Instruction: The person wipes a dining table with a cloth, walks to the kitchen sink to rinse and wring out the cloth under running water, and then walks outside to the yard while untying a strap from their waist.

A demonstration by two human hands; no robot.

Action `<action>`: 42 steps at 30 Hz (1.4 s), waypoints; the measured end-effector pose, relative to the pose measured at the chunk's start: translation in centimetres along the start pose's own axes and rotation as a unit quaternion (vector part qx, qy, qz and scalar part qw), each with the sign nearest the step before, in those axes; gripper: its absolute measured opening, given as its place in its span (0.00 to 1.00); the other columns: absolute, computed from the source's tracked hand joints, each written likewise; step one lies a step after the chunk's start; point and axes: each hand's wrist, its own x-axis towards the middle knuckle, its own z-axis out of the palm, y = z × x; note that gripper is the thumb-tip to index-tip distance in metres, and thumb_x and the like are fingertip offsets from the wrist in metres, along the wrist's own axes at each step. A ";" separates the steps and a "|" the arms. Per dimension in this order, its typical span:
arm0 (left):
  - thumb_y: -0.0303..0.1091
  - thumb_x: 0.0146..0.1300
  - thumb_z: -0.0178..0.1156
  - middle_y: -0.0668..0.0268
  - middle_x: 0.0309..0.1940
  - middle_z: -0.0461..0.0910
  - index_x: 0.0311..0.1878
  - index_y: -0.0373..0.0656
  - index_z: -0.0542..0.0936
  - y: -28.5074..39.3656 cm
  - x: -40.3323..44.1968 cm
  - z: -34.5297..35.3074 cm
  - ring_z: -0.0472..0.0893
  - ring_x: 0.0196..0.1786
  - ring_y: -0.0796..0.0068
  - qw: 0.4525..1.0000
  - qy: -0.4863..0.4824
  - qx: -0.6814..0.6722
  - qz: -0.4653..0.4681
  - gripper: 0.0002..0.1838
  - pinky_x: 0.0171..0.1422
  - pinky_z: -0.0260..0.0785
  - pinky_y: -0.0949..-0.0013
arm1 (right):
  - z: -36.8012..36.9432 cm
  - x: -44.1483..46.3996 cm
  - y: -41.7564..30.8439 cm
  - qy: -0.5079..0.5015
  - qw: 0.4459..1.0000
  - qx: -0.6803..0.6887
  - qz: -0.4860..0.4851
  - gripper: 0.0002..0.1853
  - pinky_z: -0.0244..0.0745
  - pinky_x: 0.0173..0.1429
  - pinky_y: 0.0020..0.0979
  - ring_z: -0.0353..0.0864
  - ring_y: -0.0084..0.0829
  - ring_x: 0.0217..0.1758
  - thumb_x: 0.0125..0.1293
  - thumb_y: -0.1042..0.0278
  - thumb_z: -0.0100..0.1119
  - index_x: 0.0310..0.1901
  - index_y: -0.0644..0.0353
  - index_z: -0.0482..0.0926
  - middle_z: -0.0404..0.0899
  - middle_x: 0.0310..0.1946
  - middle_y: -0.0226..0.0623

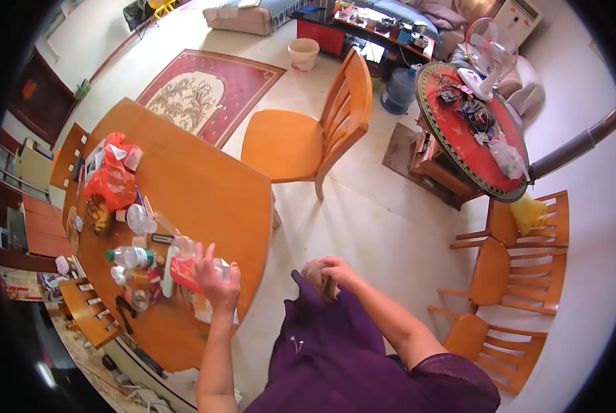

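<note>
My left hand (217,281) is over the near edge of the wooden table (211,186), thumb and fingers spread apart. Just beyond it lie a red package (184,272) and something clear and whitish (222,266); whether the hand touches them I cannot tell. In front of my purple clothing, my right hand (338,271) is closed on a crumpled greyish-brown cloth (317,275). Close to my left hand on the table are a clear bottle with a green cap (132,257), a clear plastic jar (140,219) and a pale green long object (169,277).
A red plastic bag (113,182) and a bag of yellowish-brown items (98,215) sit farther along the table. One wooden chair (284,141) stands at its far side. To the right are a round red table (452,131) with a fan (483,79) and several chairs (490,275).
</note>
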 end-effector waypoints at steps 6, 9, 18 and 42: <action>0.32 0.62 0.59 0.59 0.49 0.79 0.42 0.43 0.79 6.5 -1.5 6.4 0.74 0.57 0.59 0.992 -0.098 -0.085 -0.009 0.07 0.70 0.54 0.53 | -12.1 -7.4 -5.1 -0.070 0.798 0.594 -0.077 0.23 0.60 0.73 0.49 0.71 0.43 0.65 0.73 0.57 0.41 0.65 0.60 0.67 0.71 0.63 0.42; 0.33 0.65 0.55 0.61 0.46 0.80 0.40 0.42 0.80 10.7 1.2 13.0 0.76 0.54 0.60 0.981 -0.124 -0.146 -0.023 0.07 0.68 0.56 0.55 | -18.6 -5.3 -7.7 -0.065 0.719 0.673 -0.161 0.26 0.53 0.75 0.52 0.65 0.45 0.70 0.74 0.51 0.39 0.66 0.59 0.66 0.68 0.66 0.42; 0.39 0.69 0.54 0.49 0.59 0.72 0.62 0.35 0.71 26.5 14.2 26.2 0.71 0.63 0.52 0.953 -0.137 -0.261 -0.069 0.23 0.70 0.59 0.58 | -33.0 -1.1 -15.6 -0.078 0.667 0.708 -0.221 0.29 0.52 0.76 0.53 0.61 0.47 0.71 0.73 0.47 0.38 0.67 0.57 0.65 0.65 0.68 0.41; 0.41 0.50 0.67 0.60 0.36 0.81 0.52 0.42 0.77 26.9 25.4 32.1 0.80 0.39 0.60 0.979 -0.199 -0.046 0.013 0.25 0.46 0.68 0.58 | -46.6 38.0 -45.8 -0.020 0.930 0.359 0.072 0.22 0.76 0.54 0.46 0.78 0.40 0.52 0.67 0.52 0.45 0.53 0.60 0.75 0.79 0.48 0.42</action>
